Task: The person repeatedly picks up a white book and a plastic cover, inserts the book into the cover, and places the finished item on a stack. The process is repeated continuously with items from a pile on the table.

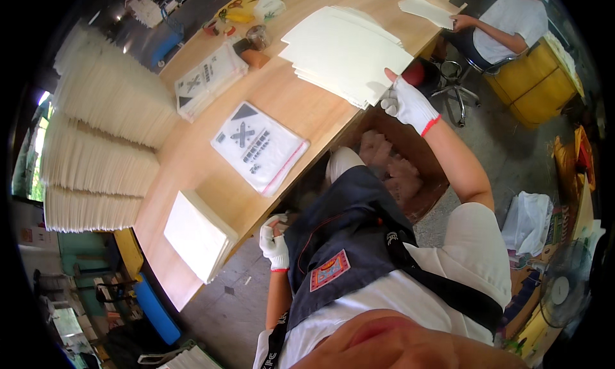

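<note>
My right hand (pixel 410 104), in a white glove with a red cuff and a bare thumb, is at the near right corner of a spread stack of white sheets (pixel 343 52). Its thumb lies on top of the sheets and its fingers curl at their edge, closed on it. Low beside my dark apron (pixel 346 221), beyond the table's near edge, hangs my gloved left hand (pixel 274 244). Its fingers are loosely bent and apart, with nothing visible in them. Between the hands, a pile of printed clear plastic bags (pixel 259 148) lies on the table.
A white stack (pixel 198 234) sits at the wooden table's (pixel 192 186) near left, with tall paper piles (pixel 102 138) beyond. More printed bags (pixel 210 77) lie farther back. Under the table is a brown bin (pixel 432 170). At far right, a seated person (pixel 509 26) holds white sheets (pixel 426 11).
</note>
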Demonstrator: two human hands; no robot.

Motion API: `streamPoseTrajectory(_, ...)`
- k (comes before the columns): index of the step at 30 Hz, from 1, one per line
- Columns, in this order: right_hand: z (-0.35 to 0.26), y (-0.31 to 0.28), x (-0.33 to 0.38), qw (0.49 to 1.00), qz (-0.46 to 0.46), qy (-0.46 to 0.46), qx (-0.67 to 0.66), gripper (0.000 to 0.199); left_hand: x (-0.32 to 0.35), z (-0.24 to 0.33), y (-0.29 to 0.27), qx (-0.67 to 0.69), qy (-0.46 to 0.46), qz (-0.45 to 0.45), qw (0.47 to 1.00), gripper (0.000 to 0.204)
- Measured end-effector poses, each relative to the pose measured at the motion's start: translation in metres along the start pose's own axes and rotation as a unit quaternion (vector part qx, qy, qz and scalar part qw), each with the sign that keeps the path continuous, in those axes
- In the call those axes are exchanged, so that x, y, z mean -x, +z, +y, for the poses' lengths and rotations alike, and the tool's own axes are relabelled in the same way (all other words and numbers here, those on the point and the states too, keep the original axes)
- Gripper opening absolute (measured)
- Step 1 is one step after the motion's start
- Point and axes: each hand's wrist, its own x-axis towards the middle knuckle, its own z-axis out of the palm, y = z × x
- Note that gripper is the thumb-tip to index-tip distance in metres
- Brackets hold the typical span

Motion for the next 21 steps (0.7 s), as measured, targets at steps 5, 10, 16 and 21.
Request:
streamPoseTrajectory(5, -0.004, -0.001, -0.019, 0.991, 0.059, -0.106, 0.047, 0.012, -0.062, 0.026, 0.026, 0.007, 0.107, -0.048, 0.993, 0.014)
streamPoseTrajectory(10, -0.010, 0.007, 0.015, 0.967, -0.057, -0.190, 0.160, 0.013, -0.119, 0.063, 0.027, 0.030, 0.116, -0.019, 0.993, 0.022)
streamPoseTrajectory(16, 0.020, 0.062, 0.048, 0.780, -0.165, -0.206, 0.568, 0.031, -0.183, 0.057, 0.002, -0.001, -0.005, 0.004, 1.000, 0.065)
streamPoseTrajectory(21, 0.060, 0.094, 0.010, 0.714, -0.223, -0.217, 0.627, 0.033, -0.196, 0.020, -0.037, 0.232, -0.108, -0.084, 0.963, 0.051)
